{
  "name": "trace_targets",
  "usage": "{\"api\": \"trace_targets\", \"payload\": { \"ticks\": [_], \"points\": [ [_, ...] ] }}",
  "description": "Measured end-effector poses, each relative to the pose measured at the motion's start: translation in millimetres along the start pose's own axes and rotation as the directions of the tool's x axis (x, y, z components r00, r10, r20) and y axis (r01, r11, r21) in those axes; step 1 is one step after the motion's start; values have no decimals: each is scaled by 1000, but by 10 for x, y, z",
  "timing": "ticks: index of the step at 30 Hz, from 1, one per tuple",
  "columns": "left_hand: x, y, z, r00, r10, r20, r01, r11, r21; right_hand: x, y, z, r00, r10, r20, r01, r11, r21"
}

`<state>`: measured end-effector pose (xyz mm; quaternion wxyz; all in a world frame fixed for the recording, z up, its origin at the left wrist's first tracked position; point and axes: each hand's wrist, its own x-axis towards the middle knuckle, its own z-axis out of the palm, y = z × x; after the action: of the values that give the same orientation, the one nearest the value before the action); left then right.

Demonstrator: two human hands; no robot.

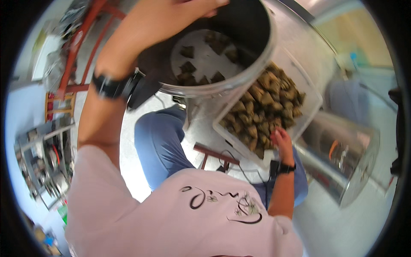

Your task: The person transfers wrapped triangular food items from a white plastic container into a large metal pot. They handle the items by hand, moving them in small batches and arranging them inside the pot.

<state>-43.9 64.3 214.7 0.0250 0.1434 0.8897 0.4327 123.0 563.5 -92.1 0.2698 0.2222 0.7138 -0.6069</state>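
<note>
My left hand (183, 14) reaches over the mouth of a large metal pot (218, 91), partly cut off by the top of the view. Whether it grips anything I cannot tell. Several leaf-wrapped dumplings, like zongzi (187, 51), lie scattered on the pot's pale bottom. Beside the pot, a translucent plastic bin (310, 119) holds a heap of similar leaf-wrapped dumplings (266, 98). At the bin's near side my right hand (282, 141) has its fingertips against the heap. Whether a dumpling is pinched between those fingers is unclear.
A shiny metal cylinder (334, 154) lies or leans right of the bin. Below the bin, a dark red wooden stool or bar (216, 154) shows near a black cable (245, 173). Red framing (75, 54) stands at left, beyond it a metal shelf (45, 160) with wares.
</note>
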Motion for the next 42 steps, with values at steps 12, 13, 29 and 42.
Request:
{"api": "trace_targets", "payload": {
  "ticks": [12, 13, 29, 42],
  "points": [
    [-604, 301, 1767, 992, 76, 96, 15, 699, -715, 175, 701, -492, 906, -139, -399, -17, 932, -363],
    [-586, 244, 1868, 983, 7, 185, 125, 710, -693, 192, 744, -443, 895, -258, -363, 4, 819, -573],
    [-599, -3, 2232, 954, 8, 301, 174, 801, -573, 1067, 704, 41, 986, -97, -133, -134, 3, -991],
    [-668, -4, 2357, 973, -29, 227, 147, 840, -522, 1277, 376, 656, 826, 83, 558, 540, 168, -825]
  ]
}}
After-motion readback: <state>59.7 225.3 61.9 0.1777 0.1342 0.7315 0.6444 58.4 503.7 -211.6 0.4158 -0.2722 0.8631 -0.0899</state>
